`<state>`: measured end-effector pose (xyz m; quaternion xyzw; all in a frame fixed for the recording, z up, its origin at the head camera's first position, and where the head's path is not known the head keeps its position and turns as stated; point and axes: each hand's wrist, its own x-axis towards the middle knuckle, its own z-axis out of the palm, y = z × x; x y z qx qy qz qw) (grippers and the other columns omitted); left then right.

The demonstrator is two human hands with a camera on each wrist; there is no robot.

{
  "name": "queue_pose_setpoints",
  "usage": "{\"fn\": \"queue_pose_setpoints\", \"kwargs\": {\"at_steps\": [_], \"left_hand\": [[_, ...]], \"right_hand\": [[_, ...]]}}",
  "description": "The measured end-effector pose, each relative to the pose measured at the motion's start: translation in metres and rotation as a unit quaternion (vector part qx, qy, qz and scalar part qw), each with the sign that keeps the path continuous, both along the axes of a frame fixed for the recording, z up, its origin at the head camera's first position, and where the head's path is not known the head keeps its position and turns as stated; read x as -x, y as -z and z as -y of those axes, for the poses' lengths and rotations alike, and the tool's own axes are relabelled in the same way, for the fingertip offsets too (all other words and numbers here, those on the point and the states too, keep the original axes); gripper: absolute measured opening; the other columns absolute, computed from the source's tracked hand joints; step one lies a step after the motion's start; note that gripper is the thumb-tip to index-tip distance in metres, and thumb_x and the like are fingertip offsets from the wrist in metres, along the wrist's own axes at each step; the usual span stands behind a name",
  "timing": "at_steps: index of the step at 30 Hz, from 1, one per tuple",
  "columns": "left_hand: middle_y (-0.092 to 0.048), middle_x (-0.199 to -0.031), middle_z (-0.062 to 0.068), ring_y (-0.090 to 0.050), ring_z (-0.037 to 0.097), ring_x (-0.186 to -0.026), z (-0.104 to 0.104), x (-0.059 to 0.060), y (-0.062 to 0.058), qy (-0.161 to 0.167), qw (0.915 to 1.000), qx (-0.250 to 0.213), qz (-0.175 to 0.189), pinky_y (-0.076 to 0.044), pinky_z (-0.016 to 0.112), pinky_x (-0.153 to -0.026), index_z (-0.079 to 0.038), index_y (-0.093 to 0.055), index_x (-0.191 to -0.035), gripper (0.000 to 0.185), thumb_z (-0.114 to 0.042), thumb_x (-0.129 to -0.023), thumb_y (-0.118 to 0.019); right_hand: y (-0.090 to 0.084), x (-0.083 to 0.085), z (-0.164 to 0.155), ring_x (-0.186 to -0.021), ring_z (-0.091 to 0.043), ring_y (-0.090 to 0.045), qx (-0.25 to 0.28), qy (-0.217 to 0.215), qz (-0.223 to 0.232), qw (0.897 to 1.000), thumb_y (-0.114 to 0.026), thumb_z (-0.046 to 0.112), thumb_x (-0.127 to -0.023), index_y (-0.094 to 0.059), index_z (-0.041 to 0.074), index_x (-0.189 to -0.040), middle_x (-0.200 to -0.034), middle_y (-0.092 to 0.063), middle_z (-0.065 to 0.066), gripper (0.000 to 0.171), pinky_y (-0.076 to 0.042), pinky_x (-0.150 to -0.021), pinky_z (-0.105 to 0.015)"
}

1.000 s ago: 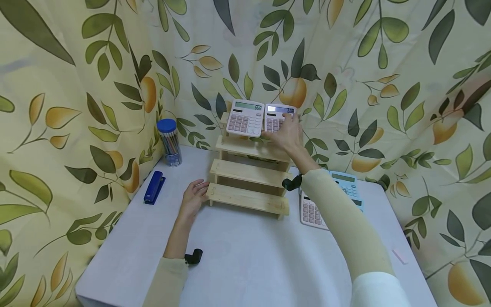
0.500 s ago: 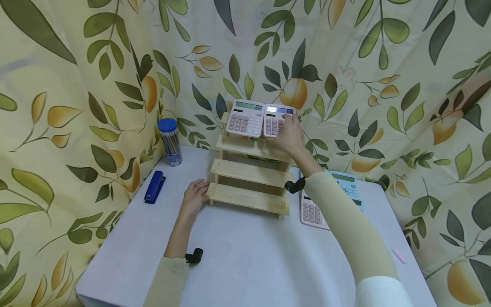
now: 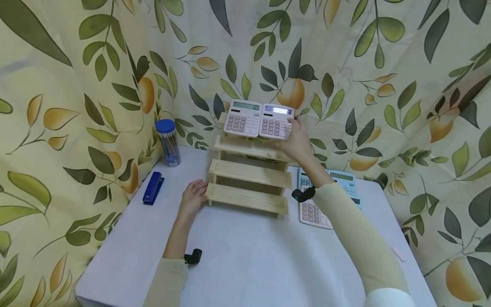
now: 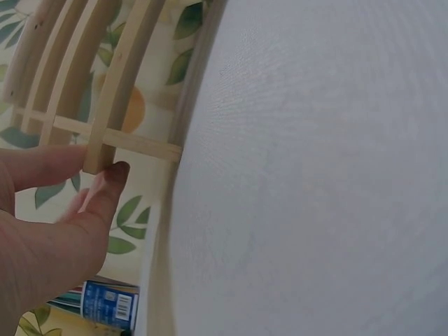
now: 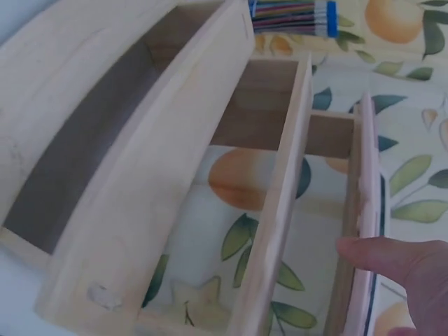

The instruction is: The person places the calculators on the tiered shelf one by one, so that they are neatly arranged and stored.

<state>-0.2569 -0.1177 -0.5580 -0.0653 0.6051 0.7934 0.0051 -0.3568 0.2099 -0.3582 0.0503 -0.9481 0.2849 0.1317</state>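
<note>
In the head view my left hand [image 3: 193, 197] is at the left end of the lowest step of a pale wooden stepped rack [image 3: 245, 198]. The left wrist view shows its thumb and fingers pinching that board's end. Two pink calculators lean side by side on the top step: a left one [image 3: 243, 119] and a right one [image 3: 276, 123] with a bright glare on its display. My right hand [image 3: 297, 143] holds the right calculator at its lower right corner. In the right wrist view its thumb [image 5: 378, 253] crosses the calculator's lower edge; the other fingers are mostly hidden.
Right of the rack lie another pink calculator [image 3: 312, 213] and blue calculators [image 3: 347, 183], partly behind my right sleeve. On the left are a blue stapler [image 3: 153, 187] and a blue-lidded tub of pencils [image 3: 168, 143]. A patterned curtain [image 3: 337, 55] hangs close behind the rack.
The right calculator has shifted slightly left, closing the gap to its neighbour. My right hand has slid off its face toward the lower right corner. My left hand stays put.
</note>
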Motion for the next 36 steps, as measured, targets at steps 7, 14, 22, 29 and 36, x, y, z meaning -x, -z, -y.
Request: {"fn": "queue_pose_setpoints", "kwargs": {"at_steps": [7, 14, 22, 29, 36], "left_hand": [[-0.048, -0.153, 0.027, -0.047, 0.038, -0.144, 0.003, 0.0, 0.0, 0.003, 0.9999, 0.009, -0.006, -0.047, 0.037, -0.115, 0.007, -0.035, -0.153, 0.071, 0.027, -0.088, -0.052], [-0.046, -0.153, 0.027, -0.045, 0.038, -0.145, 0.006, -0.005, -0.001, 0.006, 0.9999, 0.007, 0.005, -0.045, 0.039, -0.117, 0.007, -0.032, -0.155, 0.072, 0.027, -0.088, -0.051], [-0.045, -0.154, 0.028, -0.044, 0.038, -0.146, 0.002, -0.005, -0.003, 0.013, 0.9999, 0.004, 0.002, -0.043, 0.039, -0.119, 0.007, -0.032, -0.155, 0.07, 0.026, -0.09, -0.051], [-0.047, -0.153, 0.029, -0.046, 0.039, -0.145, 0.003, -0.004, -0.002, 0.008, 1.0, -0.001, -0.003, -0.05, 0.032, -0.112, 0.008, -0.033, -0.154, 0.071, 0.027, -0.088, -0.051], [-0.048, -0.15, 0.033, -0.047, 0.043, -0.143, 0.002, -0.002, 0.002, 0.003, 0.9999, 0.007, -0.013, -0.056, 0.02, -0.099, 0.011, -0.034, -0.153, 0.071, 0.027, -0.086, -0.051]], "right_hand": [[0.005, -0.029, -0.02, -0.153, -0.045, -0.025, -0.007, 0.005, -0.014, 1.0, -0.089, 0.03, -0.08, -0.034, 0.001, -0.157, -0.17, -0.017, -0.022, 0.099, -0.03, -0.124, -0.063], [0.019, -0.062, -0.04, -0.149, -0.048, -0.032, -0.01, -0.007, -0.031, 0.999, -0.083, 0.033, -0.086, -0.04, 0.001, -0.155, -0.166, -0.025, -0.023, 0.087, -0.036, -0.117, -0.069], [0.033, -0.095, -0.07, -0.147, -0.047, -0.035, -0.018, 0.003, -0.035, 0.999, -0.079, 0.03, -0.09, -0.043, 0.0, -0.153, -0.163, -0.033, -0.024, 0.078, -0.036, -0.117, -0.069], [0.052, -0.114, -0.094, -0.141, -0.047, -0.041, -0.015, 0.011, -0.052, 0.998, -0.081, 0.024, -0.089, -0.048, -0.002, -0.149, -0.157, -0.041, -0.024, 0.073, -0.039, -0.113, -0.068], [0.076, -0.134, -0.116, -0.138, -0.052, -0.041, -0.028, 0.026, -0.034, 0.999, -0.081, 0.021, -0.089, -0.049, -0.005, -0.145, -0.152, -0.043, -0.029, 0.069, -0.038, -0.11, -0.073]]}}
